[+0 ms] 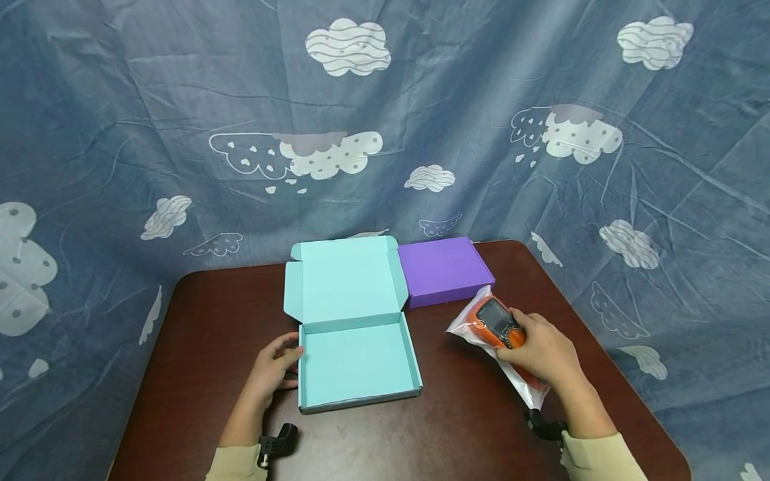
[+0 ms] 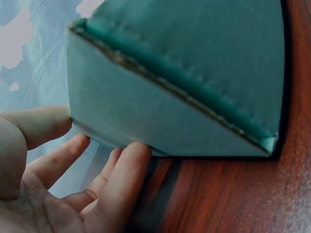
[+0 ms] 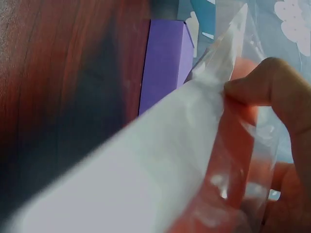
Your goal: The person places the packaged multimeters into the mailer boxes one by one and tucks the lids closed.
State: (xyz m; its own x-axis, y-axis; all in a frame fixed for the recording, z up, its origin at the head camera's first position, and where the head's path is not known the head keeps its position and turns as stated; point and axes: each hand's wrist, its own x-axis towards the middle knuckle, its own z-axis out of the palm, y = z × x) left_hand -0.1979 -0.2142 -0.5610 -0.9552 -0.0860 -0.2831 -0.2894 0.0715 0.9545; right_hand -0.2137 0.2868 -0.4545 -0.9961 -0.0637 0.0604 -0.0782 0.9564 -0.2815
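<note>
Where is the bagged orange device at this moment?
In the head view, the bagged orange device is held in the right hand, right of the open turquoise box and nearer the camera than the purple box.

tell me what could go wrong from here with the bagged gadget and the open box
The right grip holds the orange gadget through a plastic bag with loose edges, so it could slip and drop. The left grip touches the outside of the teal box; a hard push might bend its thin wall, or knock the lid's flap into the purple box right beside it.
</note>
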